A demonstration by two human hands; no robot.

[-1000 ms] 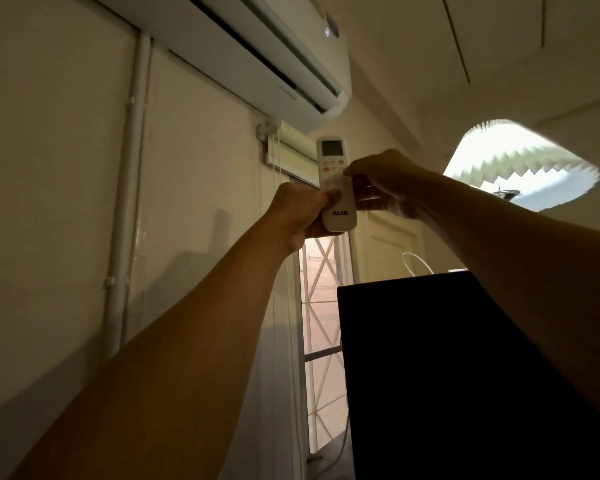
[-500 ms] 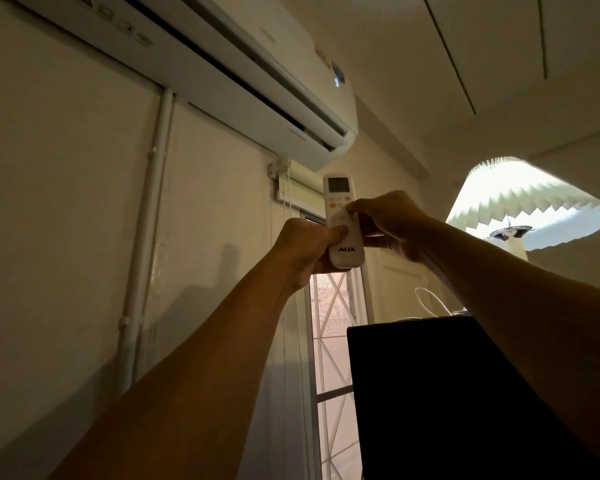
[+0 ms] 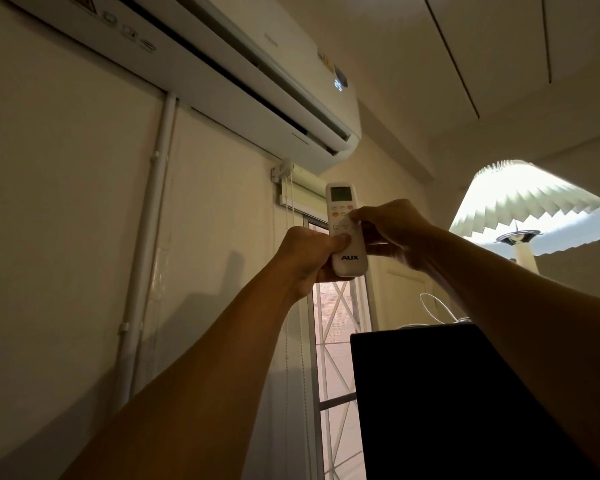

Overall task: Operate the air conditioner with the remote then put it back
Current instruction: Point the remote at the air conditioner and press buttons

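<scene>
A white remote [image 3: 347,233] marked AUX, with a small screen at its top, is held upright and aimed up at the white wall air conditioner [image 3: 222,60]. My left hand [image 3: 309,254] grips the remote's lower part, thumb on its face. My right hand [image 3: 392,230] holds the remote from the right side, with a fingertip on the buttons below the screen. A lit blue display [image 3: 338,85] glows on the unit's right end.
A dark cabinet [image 3: 447,393] stands below my right forearm, with a white cable [image 3: 430,306] on top. A lit pleated lampshade [image 3: 527,202] is at the right. A window with a lattice grille [image 3: 336,341] and blind cords [image 3: 288,306] lies straight ahead. A white pipe [image 3: 149,254] runs down the wall.
My view has tilted upward, so the remote and both hands sit lower in frame and more of the air conditioner shows. Both hands keep their hold on the remote.
</scene>
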